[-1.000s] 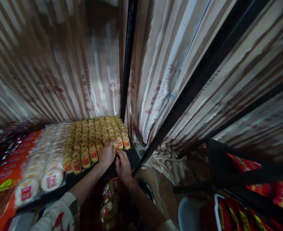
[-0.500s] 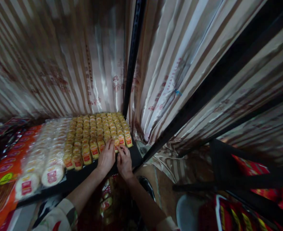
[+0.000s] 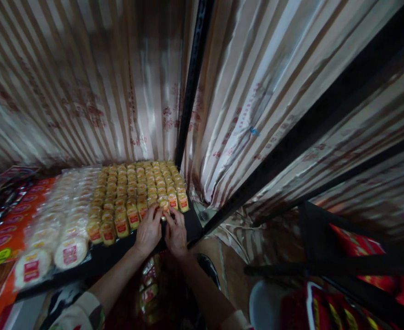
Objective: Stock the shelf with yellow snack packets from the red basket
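Rows of small yellow wrapped cakes (image 3: 121, 224) with red labels stand on a black shelf (image 3: 129, 239). My left hand (image 3: 149, 230) and my right hand (image 3: 176, 233) meet at the front end of one row near the right side. Between them, the fingertips of both hands are closed on a single wrapped cake (image 3: 165, 210), partly hidden by the fingers. Left of the yellow rows lie two rows of round white wrapped cakes (image 3: 70, 253).
An orange package (image 3: 8, 243) lies at the far left. A black upright post (image 3: 190, 87) rises behind the shelf, with striped printed curtain (image 3: 147, 91) around it. Below are a pale bucket (image 3: 265, 305) and red packages (image 3: 356, 240) on the right.
Both hands stay at the same row, and their fingers have shifted slightly around the front cake. The view has moved a little.
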Tool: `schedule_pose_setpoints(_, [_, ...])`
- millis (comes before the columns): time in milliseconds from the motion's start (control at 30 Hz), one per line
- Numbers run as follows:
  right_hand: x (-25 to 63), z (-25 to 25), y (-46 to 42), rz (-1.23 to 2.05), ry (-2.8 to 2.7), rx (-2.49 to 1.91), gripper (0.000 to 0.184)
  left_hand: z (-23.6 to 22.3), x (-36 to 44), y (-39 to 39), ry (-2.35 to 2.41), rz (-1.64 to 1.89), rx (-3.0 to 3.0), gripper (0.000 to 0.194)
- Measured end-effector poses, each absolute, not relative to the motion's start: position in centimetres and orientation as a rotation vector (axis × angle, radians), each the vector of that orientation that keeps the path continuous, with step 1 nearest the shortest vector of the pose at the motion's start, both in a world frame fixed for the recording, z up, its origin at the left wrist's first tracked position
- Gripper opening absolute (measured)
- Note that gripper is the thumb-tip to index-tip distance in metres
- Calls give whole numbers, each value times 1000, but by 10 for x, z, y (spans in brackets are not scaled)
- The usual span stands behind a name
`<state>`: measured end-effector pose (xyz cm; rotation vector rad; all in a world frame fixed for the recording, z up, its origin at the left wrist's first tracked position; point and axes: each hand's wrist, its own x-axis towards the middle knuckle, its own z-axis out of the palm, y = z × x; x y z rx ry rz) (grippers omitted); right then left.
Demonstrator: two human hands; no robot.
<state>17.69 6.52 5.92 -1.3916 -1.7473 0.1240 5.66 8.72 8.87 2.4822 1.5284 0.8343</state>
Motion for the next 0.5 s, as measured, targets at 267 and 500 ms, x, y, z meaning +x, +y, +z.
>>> schedule_pose_setpoints(267, [176,56,64,210,-1743,-1397,50,82,58,87,1605,741,2468,50])
schedule_pose_setpoints(500, [178,56,62,217,-1784,-1348,49,73,60,83,1530,720,2492,50])
